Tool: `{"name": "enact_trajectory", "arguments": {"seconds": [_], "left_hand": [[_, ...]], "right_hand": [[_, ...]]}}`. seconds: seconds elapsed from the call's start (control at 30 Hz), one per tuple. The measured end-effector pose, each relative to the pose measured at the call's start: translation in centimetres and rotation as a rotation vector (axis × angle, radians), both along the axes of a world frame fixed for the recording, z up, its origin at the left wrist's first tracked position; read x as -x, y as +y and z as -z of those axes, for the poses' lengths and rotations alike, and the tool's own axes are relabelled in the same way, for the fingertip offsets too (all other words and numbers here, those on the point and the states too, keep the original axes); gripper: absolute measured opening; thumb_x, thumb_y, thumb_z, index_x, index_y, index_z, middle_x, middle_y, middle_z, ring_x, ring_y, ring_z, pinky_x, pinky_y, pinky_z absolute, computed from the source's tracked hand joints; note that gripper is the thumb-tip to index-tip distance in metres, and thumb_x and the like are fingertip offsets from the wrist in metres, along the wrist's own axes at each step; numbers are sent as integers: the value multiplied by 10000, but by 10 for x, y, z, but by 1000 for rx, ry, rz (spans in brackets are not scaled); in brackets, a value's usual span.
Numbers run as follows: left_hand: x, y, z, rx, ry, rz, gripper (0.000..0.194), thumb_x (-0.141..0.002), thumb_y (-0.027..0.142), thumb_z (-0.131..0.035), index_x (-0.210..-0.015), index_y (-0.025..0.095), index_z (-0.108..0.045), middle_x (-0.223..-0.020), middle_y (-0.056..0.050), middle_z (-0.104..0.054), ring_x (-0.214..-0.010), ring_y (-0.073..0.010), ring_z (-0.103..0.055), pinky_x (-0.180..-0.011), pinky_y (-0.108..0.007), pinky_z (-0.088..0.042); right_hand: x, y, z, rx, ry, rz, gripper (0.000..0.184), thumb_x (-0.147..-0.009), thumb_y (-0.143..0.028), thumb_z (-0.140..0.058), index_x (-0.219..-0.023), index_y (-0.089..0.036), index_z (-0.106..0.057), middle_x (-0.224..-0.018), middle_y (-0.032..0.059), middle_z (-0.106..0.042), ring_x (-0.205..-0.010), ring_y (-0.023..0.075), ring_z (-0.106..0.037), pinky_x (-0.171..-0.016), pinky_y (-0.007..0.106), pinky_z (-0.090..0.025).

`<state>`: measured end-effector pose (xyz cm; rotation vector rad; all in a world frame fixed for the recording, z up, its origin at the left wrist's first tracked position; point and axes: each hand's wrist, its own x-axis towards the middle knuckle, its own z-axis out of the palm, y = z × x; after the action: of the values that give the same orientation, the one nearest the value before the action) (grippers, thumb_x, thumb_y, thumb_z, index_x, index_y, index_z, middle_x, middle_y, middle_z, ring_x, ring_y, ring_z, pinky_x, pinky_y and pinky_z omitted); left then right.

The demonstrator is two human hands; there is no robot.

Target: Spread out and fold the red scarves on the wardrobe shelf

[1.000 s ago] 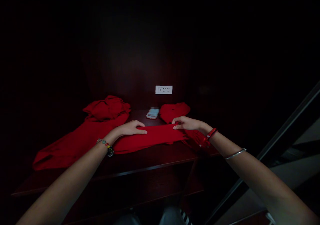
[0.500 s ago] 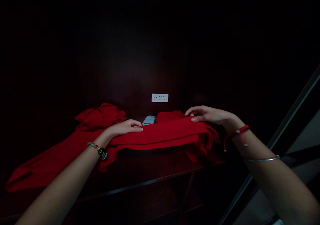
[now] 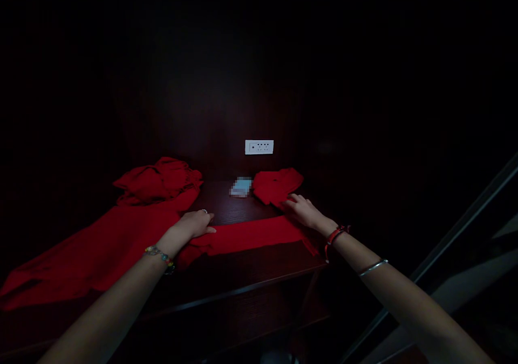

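Note:
A red scarf (image 3: 251, 236) lies as a long flat strip across the dark wooden shelf. My left hand (image 3: 195, 225) is at the scarf's far edge, toward its left part, with thumb and fingers closed on the cloth. At the far right corner, the curled fingers of my right hand (image 3: 301, 210) are on the scarf; its thumb is hidden. Left of the strip spreads a wide piece of red cloth (image 3: 101, 251), partly behind my left forearm. Whether it joins the scarf I cannot tell.
A crumpled red cloth heap (image 3: 157, 183) sits at the back left. Behind the strip are a smaller folded red cloth (image 3: 277, 185) and a blurred pale-blue flat item (image 3: 242, 186). A white socket plate (image 3: 259, 147) is on the back wall. The shelf's front edge (image 3: 226, 297) runs below.
The scarf has come down from its raised, folded hold and lies flat on the shelf. Both hands have lowered, and my right hand has moved left. More bare shelf shows behind the strip.

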<state>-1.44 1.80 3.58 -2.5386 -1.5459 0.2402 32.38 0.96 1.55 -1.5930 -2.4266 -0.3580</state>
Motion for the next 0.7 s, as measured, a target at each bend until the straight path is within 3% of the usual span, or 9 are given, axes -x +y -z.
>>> {"name": "enact_trajectory", "arguments": {"seconds": [0.07, 0.13, 0.23, 0.3, 0.5, 0.7], "left_hand": [[-11, -11, -2, -122, -2, 73, 309, -752, 315, -536, -1012, 148, -546, -1030, -147, -537, -880, -252, -542, -671, -314, -422], [-23, -23, 0, -166, -65, 216, 283, -772, 323, -516, -1007, 168, -543, -1044, -119, -526, -906, -233, -531, -737, -319, -417], [-34, -34, 12, -83, -180, 433, 247, -805, 372, -464, -963, 202, -547, -1002, -61, -540, -886, -188, -535, -773, -288, -410], [-35, -37, 21, -47, -226, 502, 223, -816, 353, -452, -944, 198, -548, -987, -50, -547, -885, -173, -532, -780, -268, -406], [-23, -34, 30, -98, -273, 489, 192, -810, 181, -394, -905, 183, -561, -919, -37, -562, -841, -147, -531, -758, -240, -403], [-14, -37, 24, -227, -311, 439, 223, -768, 143, -376, -893, 181, -557, -930, -42, -544, -805, -148, -524, -705, -234, -399]], "right_hand": [[8, -11, 1, -115, 50, -14, 364, -757, -131, -499, -1116, -193, -508, -1205, 135, -419, -1065, 256, -407, -831, 397, -379], [14, -24, 3, -134, 93, -141, 298, -797, -164, -466, -1086, -195, -527, -1159, 112, -457, -1050, 220, -421, -854, 368, -378], [16, -41, 10, -50, 50, -356, 230, -827, -217, -445, -1021, -199, -567, -1036, 76, -534, -972, 183, -477, -853, 327, -390], [13, -48, 16, -27, 3, -397, 225, -836, -219, -430, -1004, -195, -577, -984, 68, -560, -929, 178, -502, -837, 322, -400], [-3, -53, 28, -113, -88, -275, 242, -849, -166, -381, -980, -154, -584, -868, 82, -594, -822, 177, -525, -748, 305, -422], [-9, -60, 29, -360, -2, -230, 265, -859, -160, -352, -1012, -152, -570, -887, 103, -584, -802, 187, -491, -713, 317, -396]]}}
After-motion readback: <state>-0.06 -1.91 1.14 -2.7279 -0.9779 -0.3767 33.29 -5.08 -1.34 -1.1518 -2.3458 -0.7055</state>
